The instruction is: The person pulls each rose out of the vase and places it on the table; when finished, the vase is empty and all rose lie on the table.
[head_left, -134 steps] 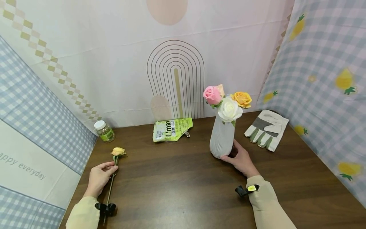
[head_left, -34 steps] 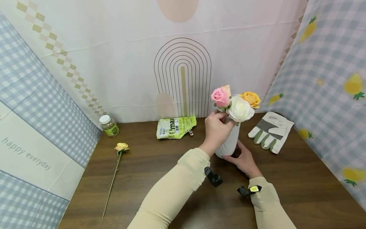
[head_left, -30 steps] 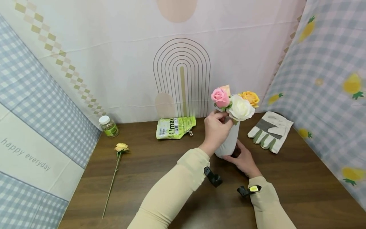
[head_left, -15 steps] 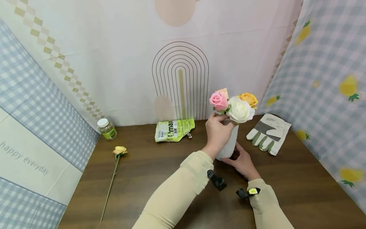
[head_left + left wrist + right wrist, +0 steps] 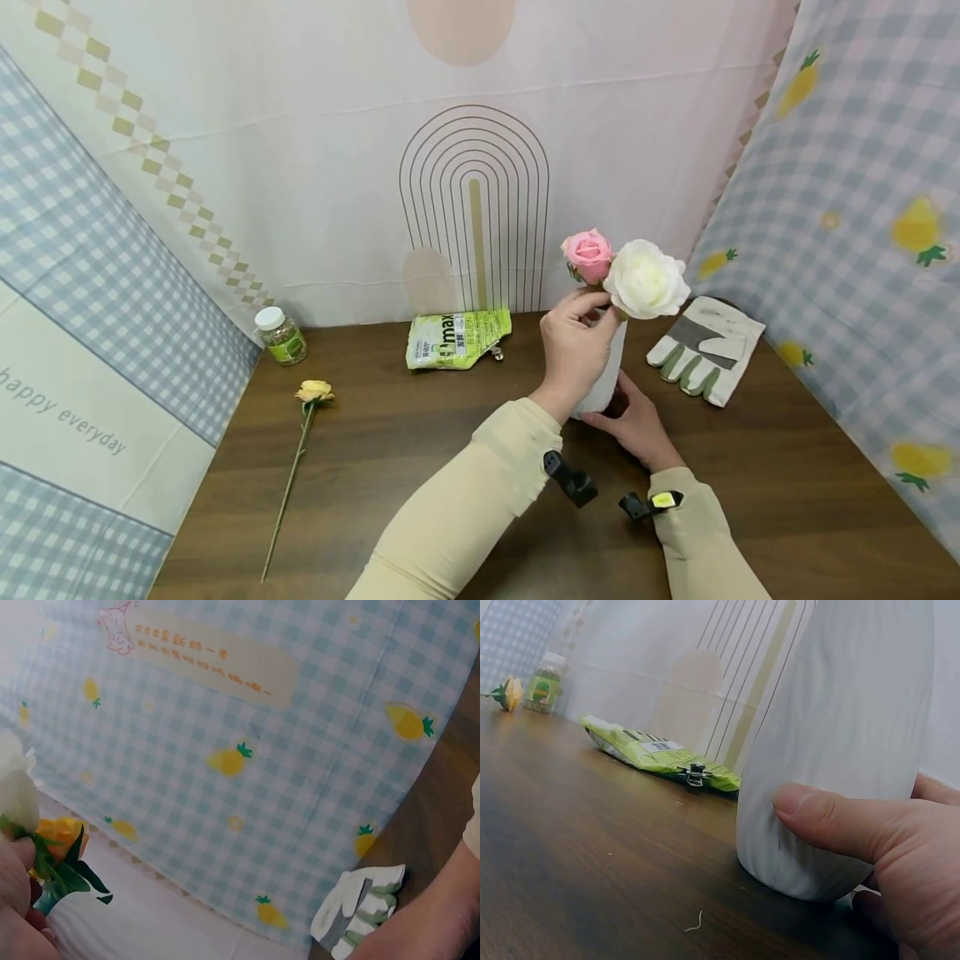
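The left hand [image 5: 573, 354], pinching the white rose [image 5: 647, 280], should move gently while the right hand [image 5: 639, 427], clamped low right, braces the vase [image 5: 847, 727].

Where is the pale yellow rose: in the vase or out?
Out: the pale yellow rose lies at full length on the table, well apart from the vase.

On the counter [image 5: 375, 467] we locate a lidded jar [image 5: 286, 343] at left, a green pouch [image 5: 453, 340] near the backdrop [image 5: 322, 208], and a glove [image 5: 705, 348] at right.
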`<state>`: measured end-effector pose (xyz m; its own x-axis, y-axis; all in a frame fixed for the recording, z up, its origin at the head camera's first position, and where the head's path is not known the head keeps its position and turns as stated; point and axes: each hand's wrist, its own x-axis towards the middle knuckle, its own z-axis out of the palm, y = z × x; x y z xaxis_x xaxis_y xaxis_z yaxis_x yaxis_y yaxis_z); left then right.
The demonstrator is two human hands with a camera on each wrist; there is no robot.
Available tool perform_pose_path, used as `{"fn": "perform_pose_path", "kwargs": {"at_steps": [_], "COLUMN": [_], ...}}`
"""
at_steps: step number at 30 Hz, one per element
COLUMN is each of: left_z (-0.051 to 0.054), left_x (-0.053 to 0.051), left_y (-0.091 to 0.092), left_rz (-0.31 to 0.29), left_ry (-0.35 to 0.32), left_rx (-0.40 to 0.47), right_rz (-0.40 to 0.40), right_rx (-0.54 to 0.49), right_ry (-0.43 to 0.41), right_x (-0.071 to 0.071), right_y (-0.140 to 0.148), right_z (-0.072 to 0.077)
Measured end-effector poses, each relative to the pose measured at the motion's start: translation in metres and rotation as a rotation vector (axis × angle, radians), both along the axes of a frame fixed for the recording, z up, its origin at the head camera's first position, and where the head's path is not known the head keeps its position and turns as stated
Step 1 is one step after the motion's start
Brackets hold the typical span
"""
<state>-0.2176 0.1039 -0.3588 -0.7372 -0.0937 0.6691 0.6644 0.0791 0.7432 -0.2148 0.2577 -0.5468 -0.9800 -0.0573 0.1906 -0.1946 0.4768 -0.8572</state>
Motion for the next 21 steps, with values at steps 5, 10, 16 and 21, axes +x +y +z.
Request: {"fn": "perform_pose_path", "kwargs": {"at_steps": [5,10,16,21], "left_z": [-0.0021,-0.0040,-0.0027,-0.0021], "left_x": [-0.0010,-0.0032,-0.0061,-0.0065], "left_y": [-0.0023,-0.0009,0.0011,0.0004], "left_rz": [-0.001,0.033,0.078,0.080], "left_ry": [-0.032,-0.029,-0.028,-0.042], "left_rx": [-0.100,-0.250,-0.265,-0.170], "right_rz": [-0.008,-0.005,-0.003,-0.010], "right_rx": [0.001,-0.009,-0.021,-0.002], "right_ry": [-0.006,-0.010,-0.015,-0.001], "right_x": [-0.0001,0.0002,0.0015,0.0024], "right_y": [-0.0003,-0.0002,-0.0007,-0.0009], "right_z": [-0.0005,-0.0012,0.0000,0.0007]}}
